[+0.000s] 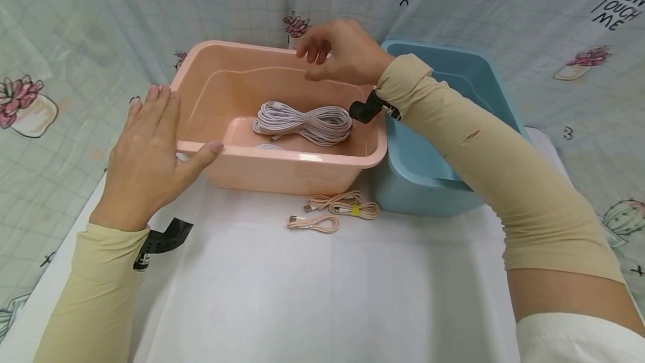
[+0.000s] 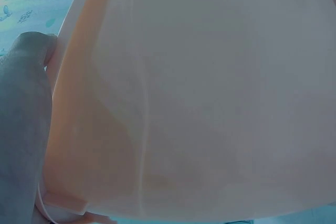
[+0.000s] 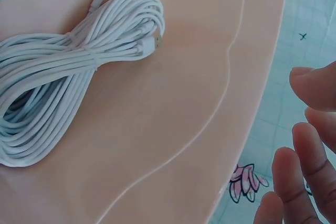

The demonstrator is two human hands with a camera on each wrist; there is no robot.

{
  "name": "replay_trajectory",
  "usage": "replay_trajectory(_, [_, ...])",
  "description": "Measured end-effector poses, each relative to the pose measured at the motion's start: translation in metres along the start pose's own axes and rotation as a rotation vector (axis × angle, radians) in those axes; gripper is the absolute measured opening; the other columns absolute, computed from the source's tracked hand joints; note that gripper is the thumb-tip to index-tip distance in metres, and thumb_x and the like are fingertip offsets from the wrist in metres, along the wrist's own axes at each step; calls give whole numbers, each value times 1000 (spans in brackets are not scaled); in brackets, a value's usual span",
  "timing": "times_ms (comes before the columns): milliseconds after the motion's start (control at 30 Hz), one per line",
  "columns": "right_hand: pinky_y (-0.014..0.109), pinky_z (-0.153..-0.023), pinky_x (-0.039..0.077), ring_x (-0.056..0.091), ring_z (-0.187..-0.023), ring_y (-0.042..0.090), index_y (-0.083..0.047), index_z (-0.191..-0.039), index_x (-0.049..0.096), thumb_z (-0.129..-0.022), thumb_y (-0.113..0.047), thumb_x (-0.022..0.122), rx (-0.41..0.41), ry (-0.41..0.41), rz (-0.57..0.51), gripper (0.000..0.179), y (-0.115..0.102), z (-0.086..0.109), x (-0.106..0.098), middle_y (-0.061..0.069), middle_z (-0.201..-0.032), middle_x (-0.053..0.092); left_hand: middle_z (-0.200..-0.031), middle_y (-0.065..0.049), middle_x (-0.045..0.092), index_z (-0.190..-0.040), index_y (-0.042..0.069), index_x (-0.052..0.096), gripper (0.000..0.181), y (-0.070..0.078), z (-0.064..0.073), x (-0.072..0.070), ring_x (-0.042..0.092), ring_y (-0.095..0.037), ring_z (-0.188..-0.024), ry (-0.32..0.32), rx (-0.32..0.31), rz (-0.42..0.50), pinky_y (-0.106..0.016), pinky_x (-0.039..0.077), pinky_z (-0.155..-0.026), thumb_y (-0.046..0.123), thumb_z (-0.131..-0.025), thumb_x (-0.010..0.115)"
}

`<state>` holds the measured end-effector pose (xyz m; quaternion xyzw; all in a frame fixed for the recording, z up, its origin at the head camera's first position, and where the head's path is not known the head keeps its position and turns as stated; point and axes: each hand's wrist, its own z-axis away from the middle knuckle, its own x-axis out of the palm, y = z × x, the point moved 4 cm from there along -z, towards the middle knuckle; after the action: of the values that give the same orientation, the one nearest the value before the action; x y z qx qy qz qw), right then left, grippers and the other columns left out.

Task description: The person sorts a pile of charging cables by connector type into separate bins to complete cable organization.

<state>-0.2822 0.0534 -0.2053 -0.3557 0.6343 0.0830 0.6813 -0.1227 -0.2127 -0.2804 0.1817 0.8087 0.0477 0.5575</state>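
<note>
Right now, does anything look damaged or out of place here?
Yes: the right sleeve has a small tear-like hole on the forearm, odd because the surrounding fabric looks whole. The small cables lie loose outside the peach bin, perhaps intentionally.

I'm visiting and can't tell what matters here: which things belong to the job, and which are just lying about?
Likely part of the job:
pink bin, with left grip on its rim, right grip near its far side
tied white USB cable bundle inside it

Seemingly just lying about:
beige USB cables on the white table
blue bin
printed backdrop cloth
</note>
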Motion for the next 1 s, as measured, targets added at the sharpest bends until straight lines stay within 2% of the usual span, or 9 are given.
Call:
replay_trajectory(133, [19,-81,50,60,-90,6,-19,-113,69,-83,-28,75,-13,35,-13,31,-3,12,-5,-3,-101,69,-159,-25,25,-152,-3,24,93,2,0,1,16,-36,-153,-9,-1,2,-46,5,-129,59,-90,54])
replay_trajectory(267, [18,-78,51,61,-84,5,-18,-108,71,-84,-26,74,-73,71,-51,26,-11,27,-8,-4,-96,70,-159,-26,23,-153,-3,23,93,3,-1,1,14,-37,-153,-21,-1,4,-46,4,-129,59,-90,53])
replay_trajectory(533, [19,-73,52,59,-79,3,-17,-103,71,-83,-21,75,-177,62,-137,21,-28,54,-7,-5,-91,68,-159,-27,23,-152,-4,22,93,0,0,0,13,-38,-154,-36,-6,23,-47,3,-129,58,-91,52])
replay_trajectory(800, [21,-71,52,59,-77,5,-18,-101,71,-85,-20,73,-188,62,-186,17,-32,86,-12,-6,-91,68,-161,-25,16,-154,-3,17,94,0,2,-2,10,-37,-154,-62,-18,14,-46,2,-129,60,-92,50])
replay_trajectory(1000, [22,-71,51,58,-78,5,-18,-101,72,-85,-21,73,-200,79,-240,17,-35,117,-17,-5,-92,69,-163,-23,8,-155,-1,11,96,2,-1,-2,1,-36,-155,-122,-12,11,-49,-1,-129,61,-93,48])
